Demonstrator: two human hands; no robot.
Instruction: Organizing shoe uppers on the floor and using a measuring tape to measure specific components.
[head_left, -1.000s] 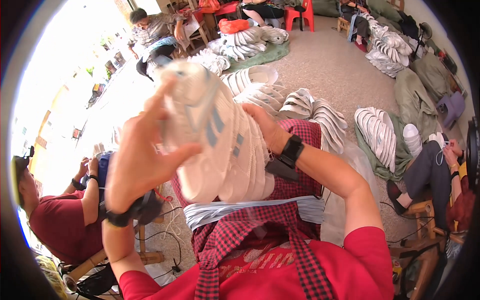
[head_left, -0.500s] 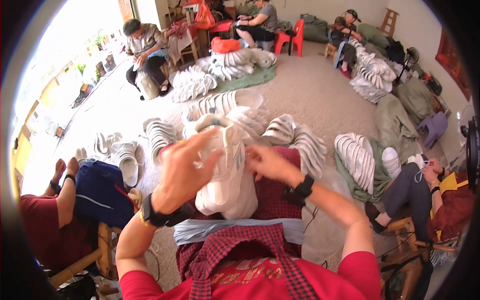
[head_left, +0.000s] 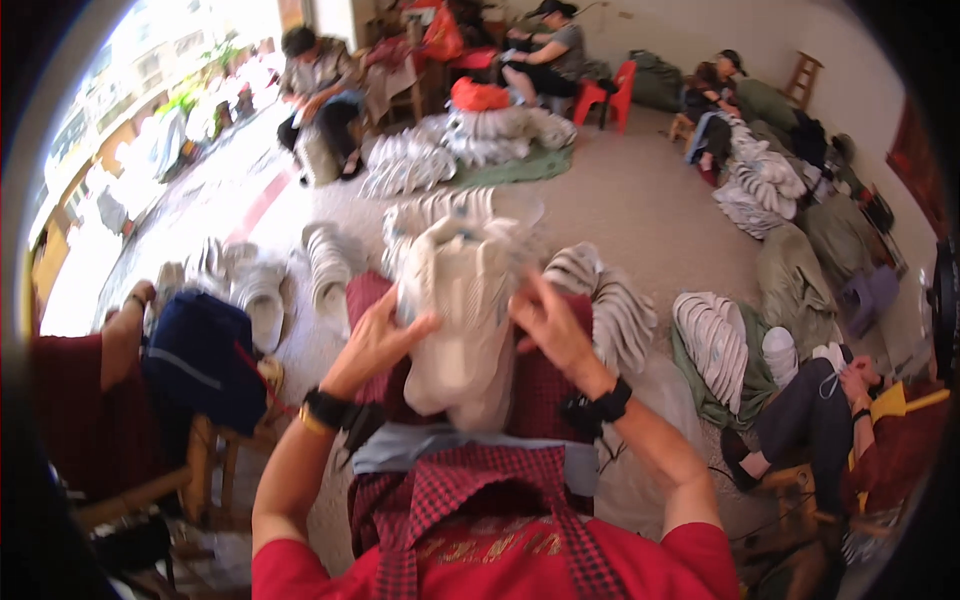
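**White shoe held over my lap**

My left hand [head_left: 375, 340] grips the left side of a white shoe [head_left: 462, 320], fingers curled onto it. My right hand [head_left: 550, 325] presses its right side, fingers partly spread against the upper. The shoe stands toe-up above my checked apron [head_left: 470, 490], between both hands. Rows of white shoes [head_left: 610, 310] lie on the floor [head_left: 640, 210] just beyond. A person in a red shirt [head_left: 80, 400] sits at my left.

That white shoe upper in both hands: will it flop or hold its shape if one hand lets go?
The white shoe upper probably flops: it looks like thin, creased fabric. Likely light, since the left hand and right hand hold it with fingers only.
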